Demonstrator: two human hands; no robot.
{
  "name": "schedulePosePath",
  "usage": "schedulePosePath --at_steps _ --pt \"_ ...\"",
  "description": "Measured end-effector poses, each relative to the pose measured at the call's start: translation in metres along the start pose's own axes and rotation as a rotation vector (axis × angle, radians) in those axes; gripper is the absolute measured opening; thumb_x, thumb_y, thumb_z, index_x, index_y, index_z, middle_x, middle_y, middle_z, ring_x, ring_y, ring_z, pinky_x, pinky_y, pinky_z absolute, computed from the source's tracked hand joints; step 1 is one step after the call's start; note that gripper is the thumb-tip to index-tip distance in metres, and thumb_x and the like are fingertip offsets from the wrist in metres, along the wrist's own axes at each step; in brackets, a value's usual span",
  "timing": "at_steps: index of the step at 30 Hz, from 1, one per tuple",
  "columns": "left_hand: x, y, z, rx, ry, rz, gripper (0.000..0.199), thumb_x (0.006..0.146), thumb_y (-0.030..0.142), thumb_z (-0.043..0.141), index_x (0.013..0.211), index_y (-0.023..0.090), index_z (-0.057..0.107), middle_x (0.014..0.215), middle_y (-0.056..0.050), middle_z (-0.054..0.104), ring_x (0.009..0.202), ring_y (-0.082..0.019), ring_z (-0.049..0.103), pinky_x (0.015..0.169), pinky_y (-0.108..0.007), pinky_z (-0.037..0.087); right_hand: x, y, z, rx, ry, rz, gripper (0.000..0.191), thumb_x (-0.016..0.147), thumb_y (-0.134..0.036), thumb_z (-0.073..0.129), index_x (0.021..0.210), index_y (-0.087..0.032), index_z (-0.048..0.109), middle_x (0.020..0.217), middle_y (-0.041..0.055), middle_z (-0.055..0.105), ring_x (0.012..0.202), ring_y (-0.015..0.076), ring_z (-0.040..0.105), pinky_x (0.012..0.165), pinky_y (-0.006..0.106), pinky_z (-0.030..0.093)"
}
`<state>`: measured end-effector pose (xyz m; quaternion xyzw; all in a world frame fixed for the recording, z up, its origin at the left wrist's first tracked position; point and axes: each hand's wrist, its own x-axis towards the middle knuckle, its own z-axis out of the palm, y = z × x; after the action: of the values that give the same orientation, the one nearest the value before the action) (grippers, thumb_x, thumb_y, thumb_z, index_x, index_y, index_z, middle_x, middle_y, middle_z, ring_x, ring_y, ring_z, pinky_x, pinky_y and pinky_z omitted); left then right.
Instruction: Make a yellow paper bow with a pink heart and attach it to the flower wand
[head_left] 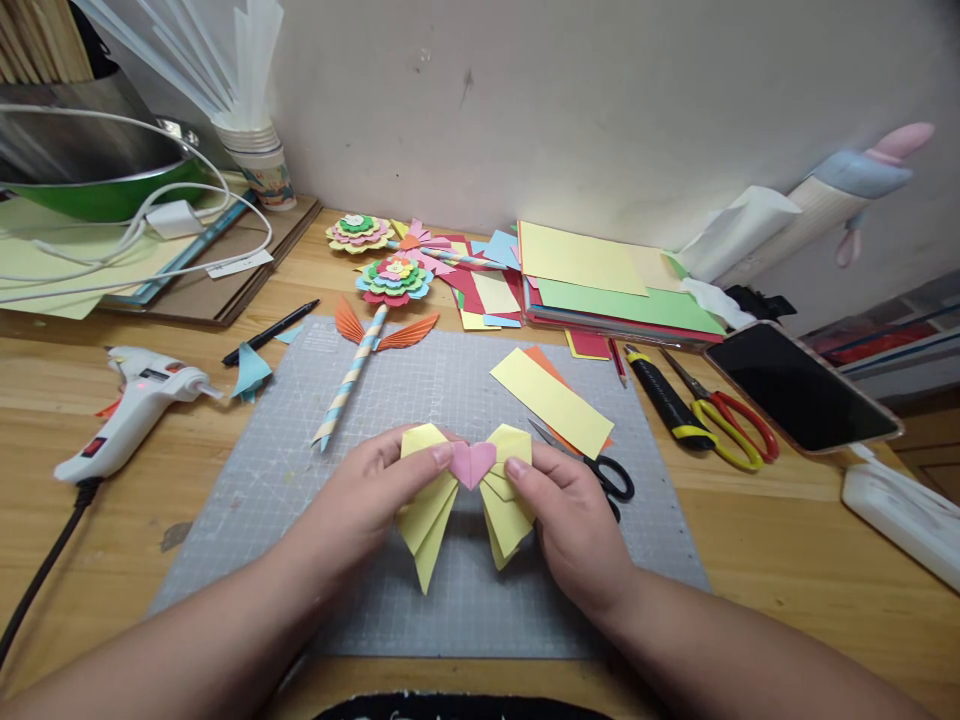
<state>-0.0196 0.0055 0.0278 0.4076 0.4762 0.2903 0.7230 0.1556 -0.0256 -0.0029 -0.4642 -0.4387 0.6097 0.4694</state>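
A folded yellow paper bow (429, 530) with a pink paper heart (472, 464) at its centre is held up over the grey cutting mat (247, 540). My left hand (375, 490) pinches the bow's left half, thumb on top beside the heart. The right half is pinched by my right hand (574, 510), its thumb just right of the heart. Fingers behind the paper are hidden. Black-handled scissors (616, 478) lie partly under a pale yellow paper strip (553, 402), close to my right hand. A paper flower with a striped stem (352, 385) rests beyond my left hand.
On the left are a white hot glue gun (139, 405), a black pen (271, 332) and a blue paper scrap (250, 372). Coloured paper sheets (622, 290) are stacked at the back. To the right lie a utility knife (667, 398), red-yellow scissors (731, 425) and a phone (802, 385).
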Motion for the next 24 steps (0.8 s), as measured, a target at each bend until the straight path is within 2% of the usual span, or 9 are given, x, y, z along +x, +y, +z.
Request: schedulePosePath --at_steps 6,9,12,15,19,24 --pt "-0.0008 -0.0037 -0.001 0.099 0.04 -0.099 0.039 0.075 0.053 0.065 0.08 0.015 0.058 0.069 0.0 0.05 0.063 -0.013 0.042 0.059 -0.026 0.03 0.0019 0.0001 -0.0003 0.031 -0.067 0.039 0.02 0.087 -0.038 0.058 0.088 -0.021 0.069 0.07 -0.0014 0.056 0.064 0.0114 0.046 0.059 0.022 0.039" --pt "-0.0007 -0.0038 -0.0002 0.08 0.011 -0.1 0.039 0.076 0.052 0.065 0.079 0.014 0.056 0.068 0.001 0.048 0.062 -0.013 0.04 0.058 -0.026 0.028 0.0009 -0.0003 0.0008 0.025 -0.09 0.066 0.02 0.087 -0.038 0.059 0.088 -0.02 0.068 0.071 -0.0008 0.057 0.064 0.0113 0.047 0.059 0.022 0.039" --pt "-0.0007 -0.0008 0.0003 0.145 -0.023 -0.074 0.038 0.076 0.052 0.065 0.08 0.014 0.059 0.071 0.0 0.051 0.065 -0.013 0.043 0.059 -0.026 0.03 -0.0007 -0.0009 0.0018 -0.012 -0.096 0.059 0.02 0.086 -0.037 0.058 0.083 -0.019 0.066 0.07 -0.0007 0.056 0.062 0.011 0.046 0.057 0.022 0.039" --pt "-0.0011 0.0036 0.0006 0.208 -0.044 -0.033 0.035 0.077 0.05 0.066 0.075 0.016 0.058 0.07 0.001 0.051 0.066 -0.013 0.043 0.06 -0.025 0.032 -0.002 -0.0015 0.002 -0.067 -0.105 -0.015 0.018 0.087 -0.034 0.057 0.08 -0.019 0.065 0.068 -0.0014 0.055 0.062 0.011 0.045 0.057 0.022 0.039" --pt "-0.003 0.0053 0.0 0.238 -0.048 0.039 0.034 0.078 0.048 0.066 0.07 0.017 0.056 0.068 0.003 0.047 0.064 -0.011 0.039 0.058 -0.024 0.03 -0.0035 -0.0018 0.002 -0.112 -0.112 -0.104 0.016 0.089 -0.032 0.056 0.082 -0.021 0.066 0.069 -0.0019 0.056 0.064 0.0112 0.047 0.058 0.022 0.04" --pt "-0.0047 0.0021 -0.0023 0.284 -0.043 0.081 0.033 0.079 0.047 0.065 0.069 0.017 0.055 0.071 0.003 0.047 0.064 -0.011 0.039 0.057 -0.024 0.031 -0.0047 -0.003 0.0026 -0.131 -0.134 -0.145 0.017 0.09 -0.029 0.054 0.085 -0.021 0.069 0.072 -0.0009 0.059 0.064 0.0111 0.048 0.058 0.022 0.04"
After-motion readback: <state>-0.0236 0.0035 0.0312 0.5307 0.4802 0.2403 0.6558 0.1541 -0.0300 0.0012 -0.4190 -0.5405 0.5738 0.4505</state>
